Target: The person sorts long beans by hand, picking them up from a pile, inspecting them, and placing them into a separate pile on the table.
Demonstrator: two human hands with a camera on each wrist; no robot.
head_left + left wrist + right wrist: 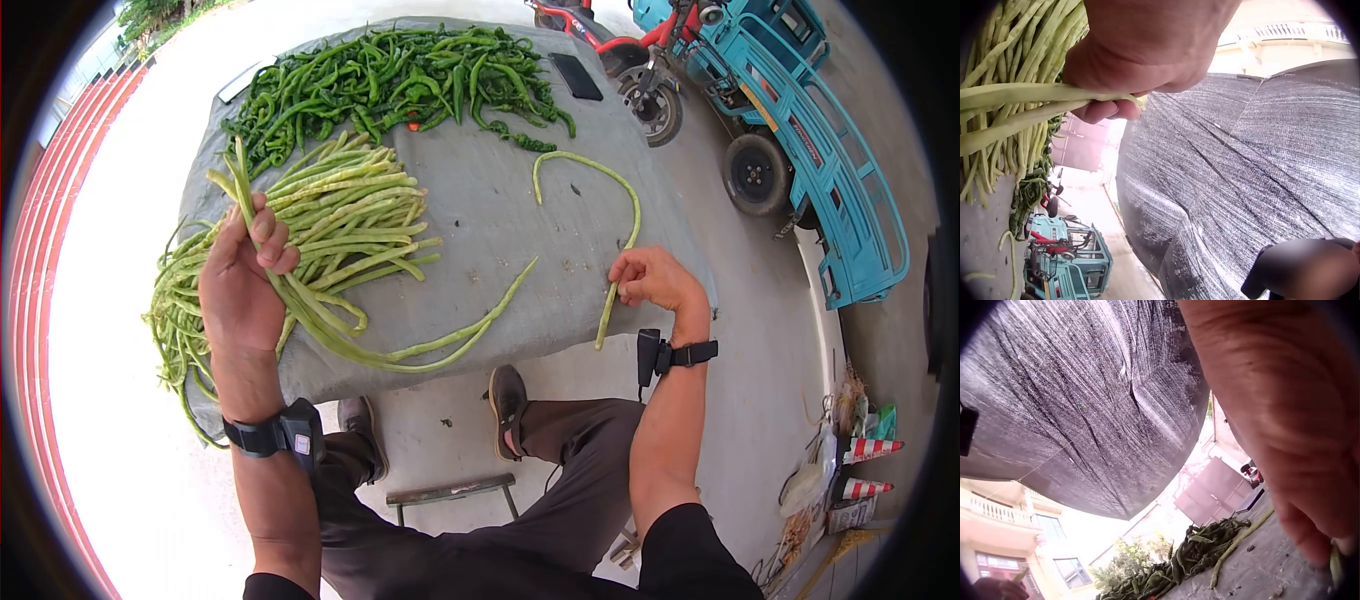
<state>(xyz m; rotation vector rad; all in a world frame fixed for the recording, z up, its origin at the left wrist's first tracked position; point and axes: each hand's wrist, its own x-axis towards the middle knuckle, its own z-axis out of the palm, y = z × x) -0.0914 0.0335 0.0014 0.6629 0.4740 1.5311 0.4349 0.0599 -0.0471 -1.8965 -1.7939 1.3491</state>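
Left hand (pixel 243 275), left of frame: grip clamped on several long green beans (pixel 340 345). Right hand (pixel 658 278), right of centre: grip pinching one curved bean (pixel 632 200), pale green, on the desk (pixel 480 230). Left wrist view adds: dark overhead netting (pixel 1229 156).

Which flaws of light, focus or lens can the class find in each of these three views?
Head view: black corners, lines bowed by the lens, ground at left burnt out to white; left wrist view: glare pales the building; right wrist view: purplish cast on the canopy, right hand shadowed, slightly soft.
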